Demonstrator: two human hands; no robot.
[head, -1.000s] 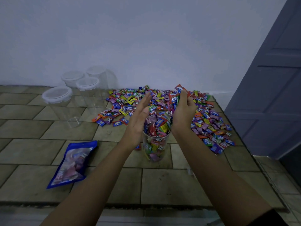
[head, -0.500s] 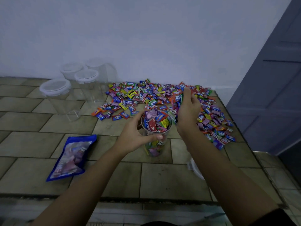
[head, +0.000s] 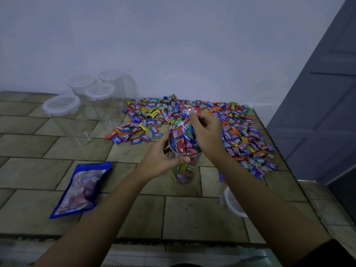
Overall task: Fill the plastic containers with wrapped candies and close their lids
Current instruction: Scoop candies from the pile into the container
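The jar [head: 184, 166], gripped by the left hand [head: 159, 160], is already heaped, so candies [head: 185, 125] pinched in the right hand [head: 207, 132] may spill onto the counter [head: 183, 214].

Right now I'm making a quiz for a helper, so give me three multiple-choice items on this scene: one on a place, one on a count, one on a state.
1. Where does the blue bag lie?
A. Left of the jar being filled
B. On top of the candy pile
C. Against the door

2. How many empty lidded jars stand at the back left?
A. Two
B. Four
C. Six

3. How full is the jar between the hands?
A. Empty
B. Half full
C. Full to the rim

Answers:
1. A: the bag lies flat on the tiles, left of the left hand.
2. B: four clear jars with lids stand grouped by the wall.
3. C: candies heap at its open mouth while the right hand holds more candies above it.
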